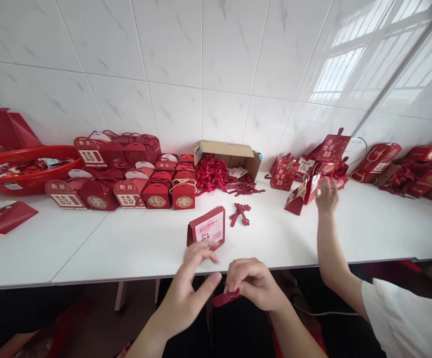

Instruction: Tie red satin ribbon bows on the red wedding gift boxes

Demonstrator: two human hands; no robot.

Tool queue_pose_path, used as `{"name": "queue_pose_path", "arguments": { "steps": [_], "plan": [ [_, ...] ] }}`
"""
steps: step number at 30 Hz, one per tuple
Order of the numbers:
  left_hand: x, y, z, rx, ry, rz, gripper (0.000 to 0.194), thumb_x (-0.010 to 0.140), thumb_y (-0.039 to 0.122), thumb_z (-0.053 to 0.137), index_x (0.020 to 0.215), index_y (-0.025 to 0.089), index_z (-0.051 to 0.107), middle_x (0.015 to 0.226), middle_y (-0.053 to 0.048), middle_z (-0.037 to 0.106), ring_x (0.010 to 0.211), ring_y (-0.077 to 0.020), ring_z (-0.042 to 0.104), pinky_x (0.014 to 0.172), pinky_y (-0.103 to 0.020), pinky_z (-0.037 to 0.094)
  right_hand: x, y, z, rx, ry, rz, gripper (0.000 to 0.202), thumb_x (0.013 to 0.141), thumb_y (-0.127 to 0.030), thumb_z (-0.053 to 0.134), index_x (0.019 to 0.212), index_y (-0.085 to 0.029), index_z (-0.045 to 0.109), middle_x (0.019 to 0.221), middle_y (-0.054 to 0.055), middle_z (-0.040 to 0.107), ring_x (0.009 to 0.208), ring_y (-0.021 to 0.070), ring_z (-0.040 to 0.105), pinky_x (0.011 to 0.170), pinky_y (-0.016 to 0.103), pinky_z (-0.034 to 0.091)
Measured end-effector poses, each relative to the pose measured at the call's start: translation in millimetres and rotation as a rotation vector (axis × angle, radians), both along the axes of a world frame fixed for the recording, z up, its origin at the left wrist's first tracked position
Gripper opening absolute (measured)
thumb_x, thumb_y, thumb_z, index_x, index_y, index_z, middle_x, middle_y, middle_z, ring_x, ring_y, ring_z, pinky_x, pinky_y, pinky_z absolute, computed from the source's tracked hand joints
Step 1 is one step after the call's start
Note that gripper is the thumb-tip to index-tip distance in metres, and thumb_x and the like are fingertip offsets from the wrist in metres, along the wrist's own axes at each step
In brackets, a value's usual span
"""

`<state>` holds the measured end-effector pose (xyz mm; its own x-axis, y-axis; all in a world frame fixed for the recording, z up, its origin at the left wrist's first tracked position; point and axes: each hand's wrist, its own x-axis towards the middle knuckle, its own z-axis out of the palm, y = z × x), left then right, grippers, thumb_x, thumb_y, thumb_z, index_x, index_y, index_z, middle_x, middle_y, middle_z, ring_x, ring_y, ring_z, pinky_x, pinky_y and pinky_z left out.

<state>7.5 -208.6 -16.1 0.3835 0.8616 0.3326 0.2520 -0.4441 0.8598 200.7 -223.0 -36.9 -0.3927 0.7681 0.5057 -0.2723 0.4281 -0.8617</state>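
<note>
My right hand (pixel 253 282) pinches a small red paper strip (pixel 226 297) in front of the table edge. To its left, my left hand (pixel 191 288) is raised with thumb and fingers apart and nothing between them. Its fingertips overlap the lower part of a red triangular box (pixel 210 229) with a pink picture panel, which stands upright near the front edge; whether they touch it cannot be made out. Small red strips (pixel 240 215) lie crossed behind that box, to the right.
Red gift boxes (pixel 122 191) stand in rows at the left beside a red basin (pixel 25 186). A cardboard box (pixel 234 149) spills red ribbons (pixel 212 174). At right, another person's hand (pixel 327 196) reaches to red boxes (pixel 296 199).
</note>
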Motion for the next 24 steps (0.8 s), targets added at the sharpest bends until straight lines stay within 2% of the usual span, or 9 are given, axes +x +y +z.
{"name": "queue_pose_path", "arguments": {
  "steps": [3, 5, 7, 10, 12, 16, 19, 22, 24],
  "plan": [
    [-2, 31, -11.3, 0.205, 0.015, 0.444, 0.045, 0.078, 0.037, 0.064, 0.117, 0.023, 0.046, 0.126, -0.011, 0.05, 0.123, -0.0285, 0.044, 0.103, -0.049, 0.037, 2, 1, -3.3, 0.007, 0.044, -0.053, 0.01, 0.085, -0.021, 0.062, 0.085, -0.025, 0.071, 0.072, 0.004, 0.066, 0.069, 0.0163, 0.06, 0.065, 0.032, 0.049],
    [-2, 55, -15.5, 0.198, 0.048, 0.54, 0.062, 0.073, 0.039, 0.069, 0.125, 0.022, 0.039, 0.129, -0.013, 0.048, 0.124, -0.0294, 0.043, 0.102, -0.049, 0.037, 3, 1, -4.8, 0.019, 0.051, -0.098, 0.008, 0.084, -0.025, 0.064, 0.083, -0.027, 0.072, 0.069, 0.004, 0.065, 0.07, 0.0171, 0.056, 0.067, 0.034, 0.046],
    [1, 75, -16.9, 0.13, 0.022, 0.484, 0.074, 0.071, 0.039, 0.071, 0.132, 0.022, 0.032, 0.128, -0.013, 0.05, 0.122, -0.0281, 0.046, 0.1, -0.047, 0.04, 5, -1, -6.9, 0.01, 0.052, -0.128, 0.006, 0.082, -0.027, 0.067, 0.081, -0.029, 0.072, 0.068, 0.003, 0.062, 0.07, 0.0175, 0.053, 0.068, 0.034, 0.045],
    [7, 89, -15.8, -0.021, -0.102, 0.372, 0.074, 0.072, 0.036, 0.069, 0.134, 0.022, 0.03, 0.107, -0.009, 0.063, 0.103, -0.0244, 0.061, 0.086, -0.038, 0.05, 8, -2, -12.0, -0.015, 0.041, -0.199, 0.005, 0.078, -0.033, 0.07, 0.075, -0.029, 0.073, 0.083, 0.006, 0.06, 0.082, 0.0201, 0.055, 0.076, 0.038, 0.046],
    [12, 85, -15.1, -0.113, -0.183, 0.307, 0.072, 0.075, 0.035, 0.067, 0.136, 0.023, 0.031, 0.09, -0.005, 0.066, 0.084, -0.0217, 0.067, 0.074, -0.033, 0.054, 11, -1, -15.3, -0.009, -0.021, -0.326, 0.008, 0.076, -0.035, 0.071, 0.071, -0.028, 0.072, 0.109, 0.008, 0.057, 0.106, 0.0251, 0.052, 0.093, 0.044, 0.041],
    [19, 64, -17.4, -0.174, -0.255, 0.19, 0.077, 0.077, 0.033, 0.066, 0.142, 0.023, 0.025, 0.075, 0.0, 0.067, 0.069, -0.0179, 0.067, 0.069, -0.03, 0.055, 14, 11, -18.3, 0.034, -0.187, -0.539, 0.009, 0.08, -0.032, 0.068, 0.073, -0.026, 0.071, 0.148, 0.001, 0.029, 0.138, 0.031, 0.023, 0.111, 0.052, 0.017],
    [20, 54, -22.4, -0.137, -0.222, 0.175, 0.06, 0.078, 0.032, 0.065, 0.132, 0.022, 0.041, 0.085, -0.003, 0.069, 0.076, -0.0181, 0.067, 0.075, -0.03, 0.054, 8, 25, -21.8, 0.051, -0.169, -0.518, 0.009, 0.081, -0.031, 0.066, 0.077, -0.025, 0.072, 0.149, 0.002, 0.029, 0.137, 0.0308, 0.026, 0.11, 0.052, 0.022],
    [19, 52, -28.5, -0.094, -0.159, 0.159, 0.024, 0.078, 0.034, 0.065, 0.096, 0.019, 0.065, 0.092, -0.005, 0.069, 0.083, -0.0198, 0.067, 0.079, -0.03, 0.053, -4, 34, -28.9, -0.006, -0.083, -0.487, 0.008, 0.079, -0.032, 0.068, 0.077, -0.025, 0.071, 0.14, 0.007, 0.04, 0.125, 0.0292, 0.043, 0.102, 0.047, 0.037],
    [19, 53, -31.9, -0.1, -0.149, 0.155, 0.018, 0.078, 0.035, 0.065, 0.084, 0.018, 0.067, 0.086, -0.005, 0.069, 0.081, -0.02, 0.067, 0.077, -0.03, 0.053, -11, 36, -33.9, -0.046, -0.019, -0.498, 0.01, 0.079, -0.033, 0.067, 0.076, -0.024, 0.07, 0.132, 0.008, 0.044, 0.114, 0.0268, 0.051, 0.094, 0.044, 0.043]
  ]
}}
